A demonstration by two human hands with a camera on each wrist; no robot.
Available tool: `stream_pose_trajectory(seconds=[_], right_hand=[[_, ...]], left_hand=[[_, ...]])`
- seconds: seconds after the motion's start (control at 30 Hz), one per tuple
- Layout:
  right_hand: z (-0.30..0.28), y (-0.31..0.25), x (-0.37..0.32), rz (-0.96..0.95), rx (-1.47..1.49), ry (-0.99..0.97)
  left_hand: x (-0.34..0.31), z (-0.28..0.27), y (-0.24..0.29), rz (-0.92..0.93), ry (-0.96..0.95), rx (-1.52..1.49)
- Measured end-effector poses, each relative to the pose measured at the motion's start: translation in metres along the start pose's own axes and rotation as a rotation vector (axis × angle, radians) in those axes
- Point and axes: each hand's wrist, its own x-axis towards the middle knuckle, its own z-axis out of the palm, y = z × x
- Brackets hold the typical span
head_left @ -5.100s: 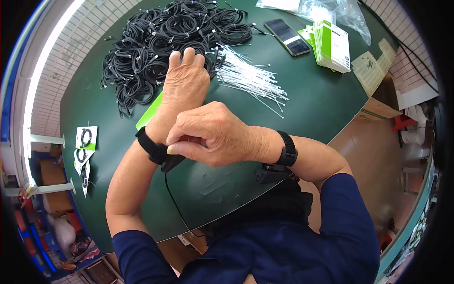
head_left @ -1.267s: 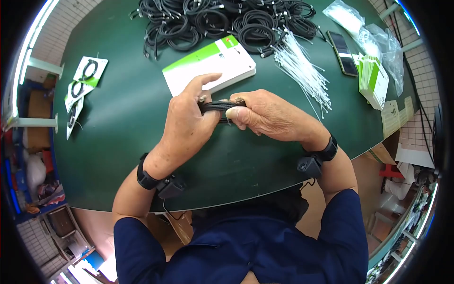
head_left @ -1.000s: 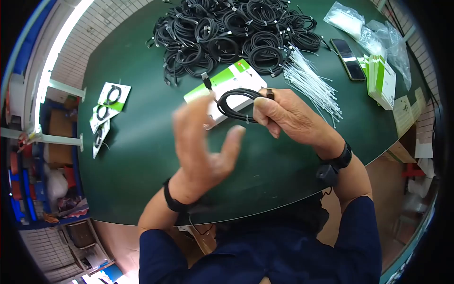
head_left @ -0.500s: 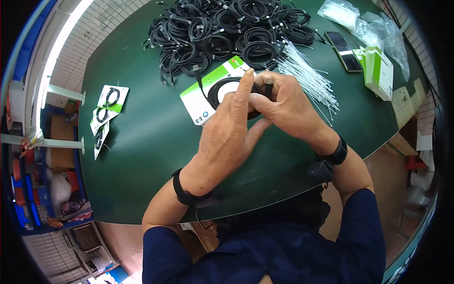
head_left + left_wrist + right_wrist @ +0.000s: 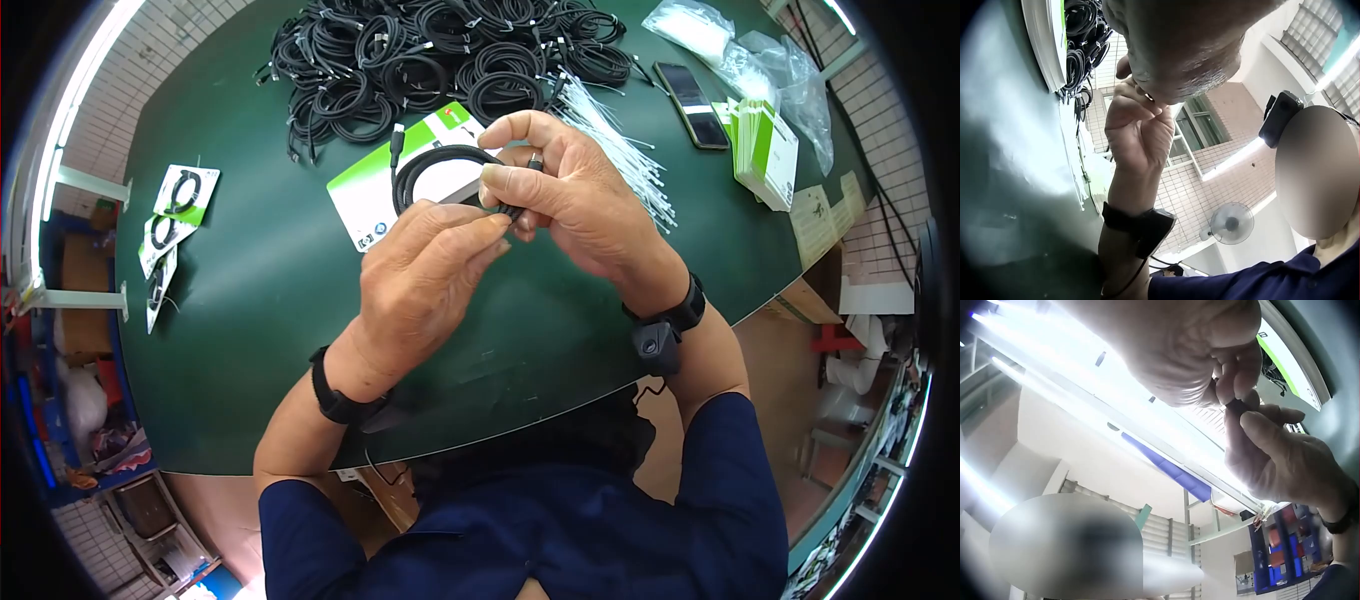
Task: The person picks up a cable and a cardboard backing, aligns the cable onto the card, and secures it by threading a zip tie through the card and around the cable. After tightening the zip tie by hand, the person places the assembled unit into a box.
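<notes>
Both hands meet at a coiled black cable (image 5: 402, 187) held above a white and green card stack (image 5: 352, 205). The left hand (image 5: 425, 280) pinches the coil's lower right side between thumb and fingers. The right hand (image 5: 590, 200) grips the coil at its right, thumb and index finger close to the left fingertips, with a connector (image 5: 536, 162) showing by its fingers. Another connector (image 5: 397, 140) stands up at the coil's left. In the left wrist view the right hand (image 5: 1138, 134) is seen beyond the near hand; in the right wrist view the fingertips meet at a dark piece.
A heap of coiled black cables (image 5: 410, 75) spans the back of the green table (image 5: 260, 380). White zip ties (image 5: 620, 145), a phone (image 5: 692, 105), packaging cards (image 5: 768, 155) and plastic bags (image 5: 790, 85) lie to the right. Cards with cables (image 5: 185, 195) lie at the left.
The left hand, earlier raised away from the coil and then across it with an extended finger, now pinches its lower right. The right hand keeps its hold. The head view has shifted slightly.
</notes>
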Motion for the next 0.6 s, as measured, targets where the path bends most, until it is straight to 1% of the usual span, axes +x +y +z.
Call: stream_pose_trajectory(seconds=[0.07,0.13,0.17,0.27,0.3,0.4,0.43,0.47,0.53,0.6], right_hand=[[-0.002,-0.005,-0.002,-0.003,-0.064,-0.019],[-0.003,-0.010,-0.004,-0.032,-0.168,-0.055],[-0.006,-0.010,-0.004,-0.029,-0.172,-0.062],[-0.013,-0.008,-0.005,-0.290,-0.406,-0.091],[-0.013,-0.010,-0.005,-0.290,-0.406,-0.095],[-0.010,-0.020,-0.007,-0.710,-0.817,-0.069],[-0.008,-0.018,-0.005,-0.707,-0.817,-0.071],[-0.003,-0.012,-0.001,-0.803,-0.893,-0.057],[0.005,-0.001,0.005,-0.995,-1.043,-0.024],[0.002,0.005,0.008,-0.993,-1.082,-0.038]], left_hand=[[0.003,-0.004,-0.001,0.009,0.027,-0.019],[0.006,-0.011,-0.002,0.032,-0.013,-0.050],[0.008,-0.015,-0.002,0.044,-0.035,-0.064],[0.016,-0.027,-0.001,0.037,-0.028,-0.049],[0.017,-0.029,-0.002,0.036,-0.028,-0.044],[0.017,-0.033,-0.007,0.046,-0.043,-0.034],[0.017,-0.033,-0.008,0.051,-0.052,-0.030],[0.016,-0.032,-0.009,0.048,-0.052,-0.031],[0.014,-0.027,-0.011,0.105,-0.058,-0.011],[0.013,-0.026,-0.011,0.132,-0.071,-0.007]])
